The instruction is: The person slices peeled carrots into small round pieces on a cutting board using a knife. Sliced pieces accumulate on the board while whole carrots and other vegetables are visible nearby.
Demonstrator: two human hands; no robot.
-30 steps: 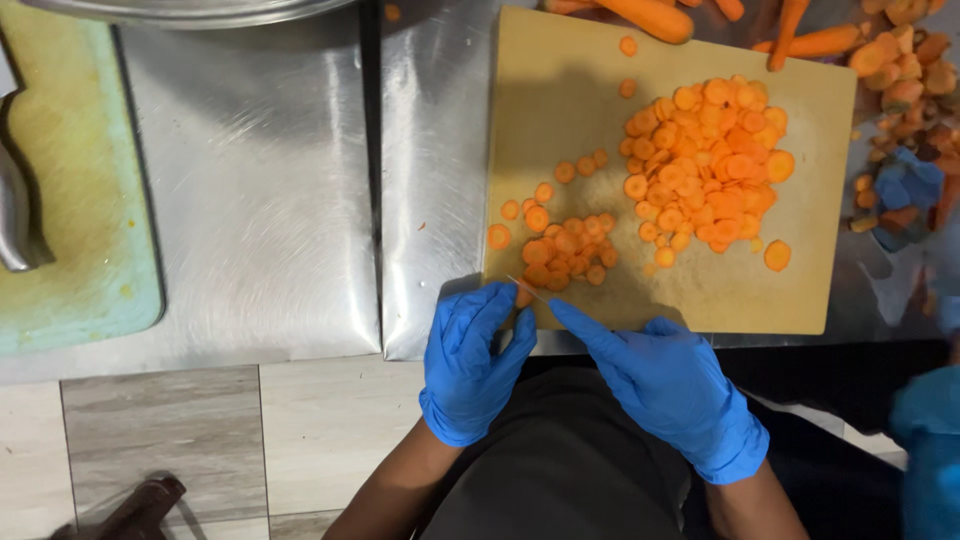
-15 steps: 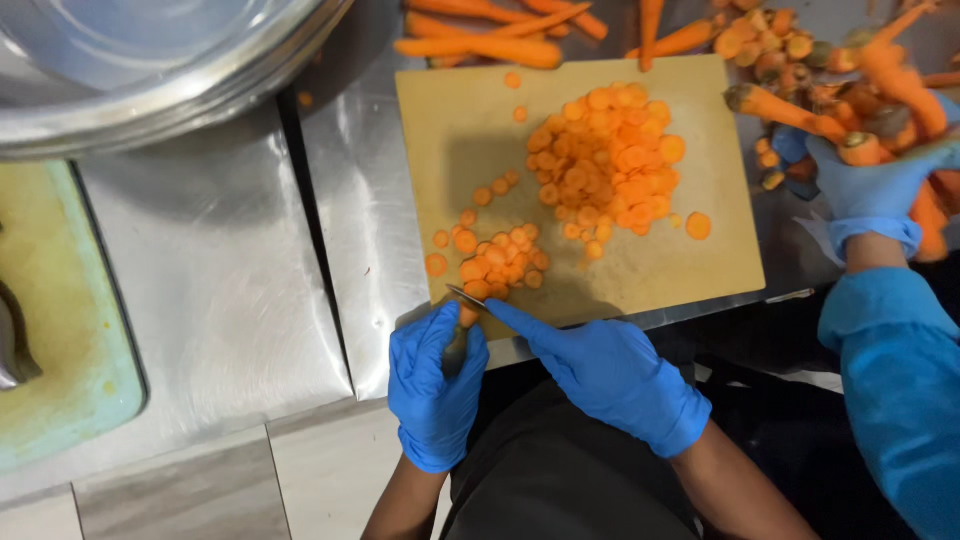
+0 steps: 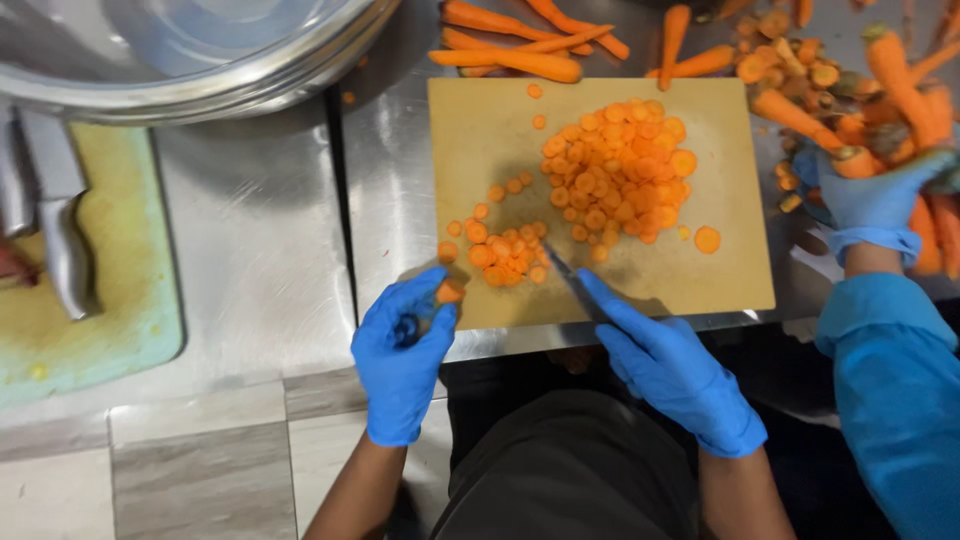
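My left hand (image 3: 402,345), in a blue glove, pinches a small carrot end (image 3: 450,292) at the near left corner of the tan cutting board (image 3: 700,285). My right hand (image 3: 665,365), also gloved in blue, grips a knife (image 3: 565,280) whose dark blade points up-left toward a small heap of carrot slices (image 3: 500,250). A larger pile of carrot slices (image 3: 620,170) lies in the middle of the board. Both hands sit at the board's near edge, a short way apart.
A big steel bowl (image 3: 180,60) fills the top left. Whole carrots (image 3: 520,55) lie behind the board. On the right, another person's blue-gloved hand (image 3: 875,200) and blue sleeve reach into carrots and trimmings (image 3: 850,90). A second knife (image 3: 55,220) rests on a green board (image 3: 110,300).
The view has shifted, bringing the bowl and the other person's arm further into view. My hands stay at the board's near edge; the left hand has edged apart from the blade with the carrot end.
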